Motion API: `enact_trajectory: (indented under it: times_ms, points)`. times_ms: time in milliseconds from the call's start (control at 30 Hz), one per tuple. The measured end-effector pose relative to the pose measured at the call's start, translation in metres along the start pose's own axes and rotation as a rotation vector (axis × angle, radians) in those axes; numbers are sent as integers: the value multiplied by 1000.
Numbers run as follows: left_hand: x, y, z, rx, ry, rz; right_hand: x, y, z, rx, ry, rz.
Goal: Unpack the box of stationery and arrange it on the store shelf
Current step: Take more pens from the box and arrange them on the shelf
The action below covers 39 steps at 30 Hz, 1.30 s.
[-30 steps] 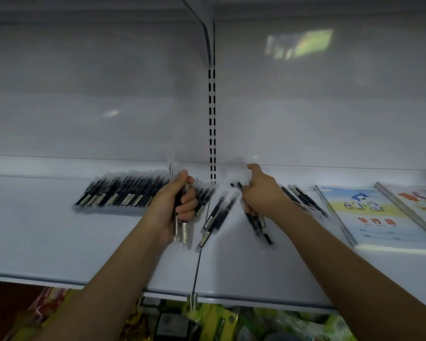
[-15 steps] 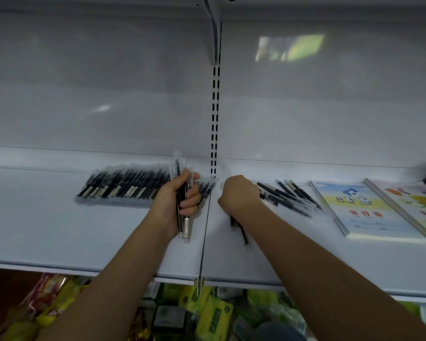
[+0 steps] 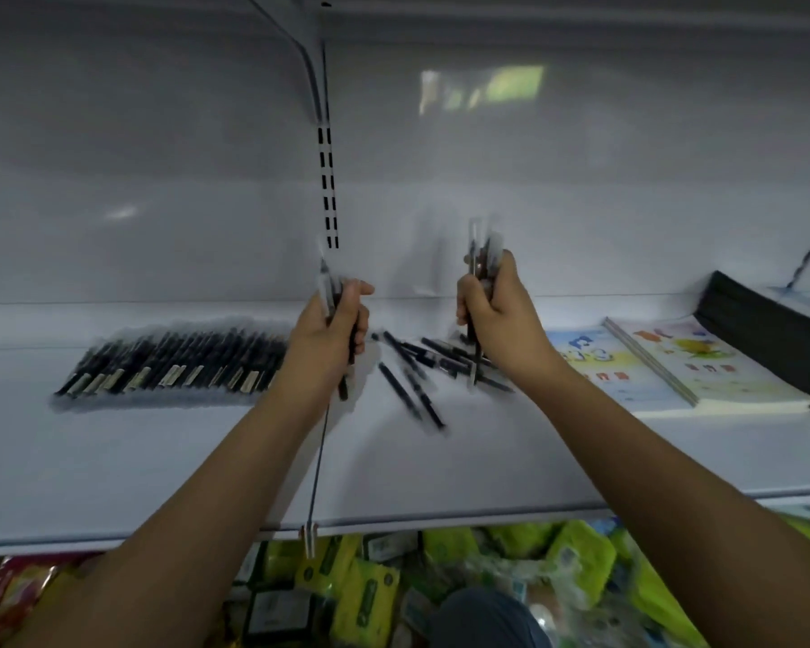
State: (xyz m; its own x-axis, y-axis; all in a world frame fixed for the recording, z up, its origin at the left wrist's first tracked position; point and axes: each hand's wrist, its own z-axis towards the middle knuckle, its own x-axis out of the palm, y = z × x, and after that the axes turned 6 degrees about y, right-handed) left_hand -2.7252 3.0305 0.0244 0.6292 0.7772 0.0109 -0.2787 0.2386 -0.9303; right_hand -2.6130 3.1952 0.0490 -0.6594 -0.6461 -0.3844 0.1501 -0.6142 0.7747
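Gripping a small bunch of black pens with clear caps [image 3: 335,315], the left hand [image 3: 324,341] is raised above the white metal store shelf [image 3: 169,465], fingers [image 3: 359,320] wrapped tight round the barrels, pens standing roughly upright. Over on the other side, the right hand [image 3: 499,315] clutches its own upright bunch of black pens [image 3: 483,261], fingers curled firmly round them, clear caps poking out above the fist. Both bunches are blurred.

Down on the shelf, left of the left hand, a tidy row of black pens [image 3: 174,364] lies side by side, slanted, pale ends toward the front edge. Between and below the two hands, a loose scatter of black pens [image 3: 422,367] lies criss-crossed on the shelf.

Further right, two thin exercise books with pale blue and yellow picture covers [image 3: 665,367] lie flat beside each other, and just beyond them a black stack of books [image 3: 768,339] sits at the right edge. Under the shelf, bright green and yellow packets [image 3: 576,558] crowd the lower level. A slotted upright [image 3: 327,180] runs up the white back panel behind the hands.
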Motion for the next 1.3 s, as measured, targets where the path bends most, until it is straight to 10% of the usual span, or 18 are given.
enact_trajectory:
  times_ms: [333,600,800,1067,1300]
  points:
    - [16,24,-25,-179,84,69,18,-41,-39,250,198,189]
    - [-12,28,4,80,571,972,11,-48,-33,418,117,450]
    - [-12,24,5,172,642,1161,10,-52,-30,454,43,522]
    - [-22,6,-10,-11,130,491,16,-39,-31,237,252,-452]
    - [5,21,-28,-127,-17,9,13,-22,-23,166,662,-801]
